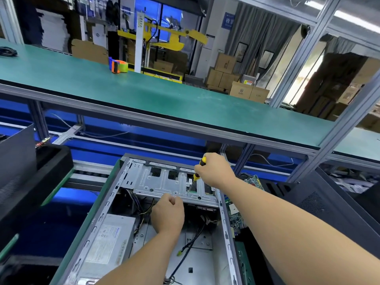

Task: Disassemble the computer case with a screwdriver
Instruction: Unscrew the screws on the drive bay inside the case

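Note:
An open silver computer case (115, 194) lies on its side in front of me. At its far end sits a metal drive cage (160, 182), and at the lower left a grey power supply (111, 237). My right hand (216, 169) grips a yellow and black screwdriver (196, 175), whose tip points down at the cage's front edge. My left hand (168, 212) is closed in a fist against that edge, and whether it holds anything is hidden. Loose cables (191, 243) trail across the case floor.
A green circuit board (254, 181) lies right of the case beside a black case panel (320, 204). A black case (16, 161) stands at the left. A green shelf (144, 93) spans overhead and carries an orange tape dispenser (118, 65). Cardboard boxes (226, 75) are stacked behind.

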